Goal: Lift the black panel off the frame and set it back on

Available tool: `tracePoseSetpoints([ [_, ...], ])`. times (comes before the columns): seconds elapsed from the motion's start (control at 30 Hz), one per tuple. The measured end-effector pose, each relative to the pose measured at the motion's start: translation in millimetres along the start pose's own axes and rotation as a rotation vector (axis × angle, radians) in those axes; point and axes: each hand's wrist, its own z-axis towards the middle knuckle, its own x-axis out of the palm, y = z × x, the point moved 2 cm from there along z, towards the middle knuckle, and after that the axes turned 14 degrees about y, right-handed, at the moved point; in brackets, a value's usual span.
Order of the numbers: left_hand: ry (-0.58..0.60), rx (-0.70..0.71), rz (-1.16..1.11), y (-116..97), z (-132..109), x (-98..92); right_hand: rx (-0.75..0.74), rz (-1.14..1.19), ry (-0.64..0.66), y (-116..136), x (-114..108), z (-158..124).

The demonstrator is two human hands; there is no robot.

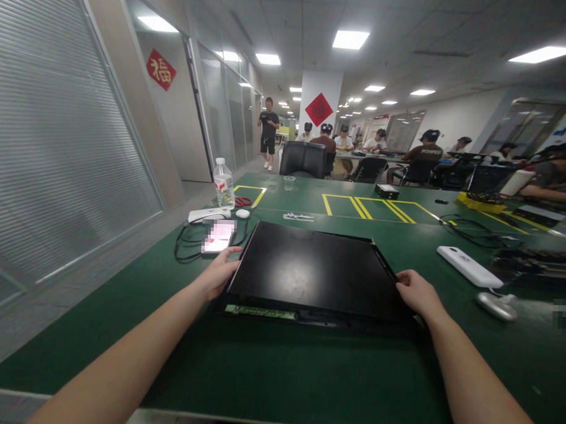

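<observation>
I hold the black LCD panel (313, 269) by its left edge with my left hand (221, 273), right edge with my right hand (418, 292)

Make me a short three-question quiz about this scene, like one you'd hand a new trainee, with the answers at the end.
1. True or false: the left hand and the right hand are at opposite sides of the black panel.

2. Which of these stands upright on the green table?
A) the phone
B) the bottle
C) the black cable

3. Fill in the colour: the tape lines on the far part of the table are ____.

Key: 1. True; 2. B; 3. yellow
</observation>
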Motion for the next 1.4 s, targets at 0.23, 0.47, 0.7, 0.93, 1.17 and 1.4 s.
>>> tracePoseSetpoints([
  [0.23, 0.044, 0.035, 0.020, 1, 3, -4.0, 0.006, 0.003, 0.008, 0, -1, 0],
  [0.47, 0.113, 0.158, 0.046, 3, 8, -10.6, -0.007, -0.006, -0.013, 2, -2, -2],
  [0.7, 0.157, 0.179, 0.017, 1, 7, -8.8, -0.002, -0.004, -0.023, 1, -2, -2],
  [0.93, 0.109, 0.119, -0.040, -7, -3, 3.4, -0.006, -0.015, -0.026, -2, 0, 2],
  [1.17, 0.111, 0.182, -0.068, -7, -3, 0.4, -0.002, 0.016, -0.015, -2, 0, 1],
  [1.4, 0.220, 0.295, -0.035, -10, -9, 7.7, -0.011, 0.010, -0.026, -2, 0, 2],
])
